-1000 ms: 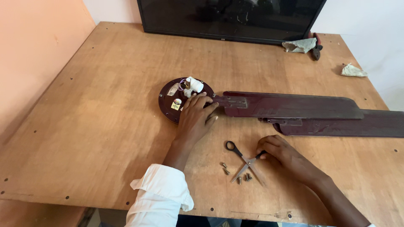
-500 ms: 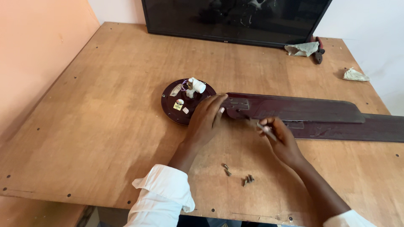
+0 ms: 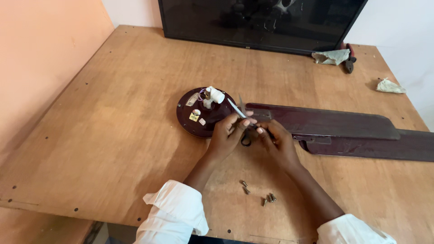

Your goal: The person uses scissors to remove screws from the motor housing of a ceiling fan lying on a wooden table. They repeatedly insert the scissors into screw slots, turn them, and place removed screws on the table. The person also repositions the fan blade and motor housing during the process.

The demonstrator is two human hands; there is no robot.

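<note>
While both hands meet over the middle of the wooden table, they share one thing between them, a pair of scissors; its long axis runs from the dark handle loops, low between the two hands, up and slightly left to the pale blade tips, which rise just above the fingers; the tips point away from the person, toward the round dark motor housing and the near end of the long dark fan blade. The left hand has its fingers curled round the scissors near the blades; the right hand is closed on the handle end, fingers bent, not spread; the two hands touch or nearly touch, and neither is markedly nearer the scissors. The blades look slightly parted, though I cannot tell how far. The motor housing lies just beyond and left of the left hand; the fan blade stretches away to the right, lengthwise across the table, with a second fan blade behind the right wrist. A few small screws lie loose on the table, near the person, between the forearms and well apart from the scissors.
</note>
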